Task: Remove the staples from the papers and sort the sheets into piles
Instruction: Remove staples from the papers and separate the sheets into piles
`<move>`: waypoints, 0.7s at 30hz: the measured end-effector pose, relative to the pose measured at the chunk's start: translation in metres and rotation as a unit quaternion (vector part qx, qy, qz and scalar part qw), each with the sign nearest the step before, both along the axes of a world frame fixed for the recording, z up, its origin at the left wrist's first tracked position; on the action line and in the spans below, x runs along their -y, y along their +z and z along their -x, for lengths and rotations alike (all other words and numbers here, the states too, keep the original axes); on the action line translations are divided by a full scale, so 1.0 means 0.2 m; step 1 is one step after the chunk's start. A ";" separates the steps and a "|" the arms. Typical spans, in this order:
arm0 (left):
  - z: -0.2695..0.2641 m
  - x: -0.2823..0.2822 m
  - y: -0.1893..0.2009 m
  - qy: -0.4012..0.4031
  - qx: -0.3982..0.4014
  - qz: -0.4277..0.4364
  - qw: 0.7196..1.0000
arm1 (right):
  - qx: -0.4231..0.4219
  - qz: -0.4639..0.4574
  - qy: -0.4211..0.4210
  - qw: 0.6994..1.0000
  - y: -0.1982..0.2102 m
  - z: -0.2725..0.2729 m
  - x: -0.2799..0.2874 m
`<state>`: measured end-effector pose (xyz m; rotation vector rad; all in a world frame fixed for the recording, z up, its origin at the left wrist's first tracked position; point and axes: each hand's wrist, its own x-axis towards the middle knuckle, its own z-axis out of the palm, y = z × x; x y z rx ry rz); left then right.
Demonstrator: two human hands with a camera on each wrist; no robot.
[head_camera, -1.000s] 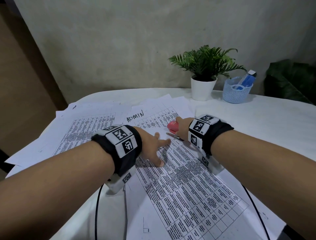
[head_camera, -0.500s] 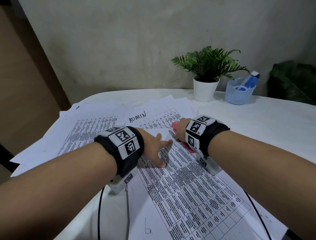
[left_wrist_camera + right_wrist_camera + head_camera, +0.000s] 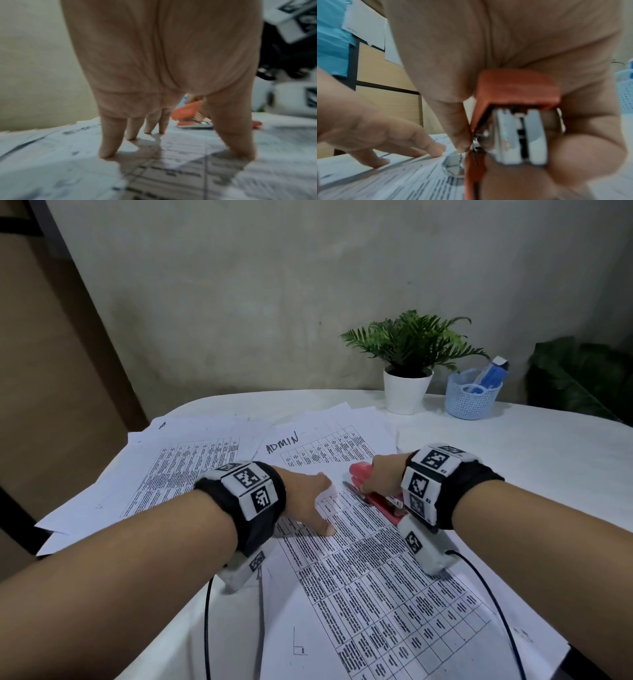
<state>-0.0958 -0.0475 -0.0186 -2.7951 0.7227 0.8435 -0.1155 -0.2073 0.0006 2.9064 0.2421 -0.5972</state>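
Observation:
A printed table sheet (image 3: 370,573) lies slanted on the white table (image 3: 534,474), over a sheet marked ADMIN (image 3: 284,444). My left hand (image 3: 315,505) presses down on the near sheet's upper corner with spread straight fingers (image 3: 109,146). My right hand (image 3: 380,477) grips a red stapler (image 3: 376,491), its metal tail end (image 3: 356,489) lying low on the sheet close to the left fingertips. In the right wrist view the stapler (image 3: 513,121) fills the middle, with fingers curled round it and the left hand (image 3: 388,136) beside it. No staple is visible.
More printed sheets (image 3: 178,467) spread over the left of the table, overhanging its edge. A potted fern in a white pot (image 3: 407,392) and a blue mesh basket (image 3: 471,398) holding a blue item stand at the back. Cables trail from both wristbands.
My right hand with the stapler has slid a little left, toward the left fingertips. The left hand stays pressed on the sheet.

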 end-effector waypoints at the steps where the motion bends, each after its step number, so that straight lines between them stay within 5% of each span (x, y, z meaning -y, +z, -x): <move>1: 0.00 -0.02 0.02 0.013 -0.003 0.019 1.000 | 0.003 -0.007 -0.010 1.000 -0.01 0.01 0.00; 21: 0.07 -0.12 0.00 -0.025 -0.040 -0.054 0.997 | 0.052 -0.047 0.021 0.997 -0.09 -0.02 -0.12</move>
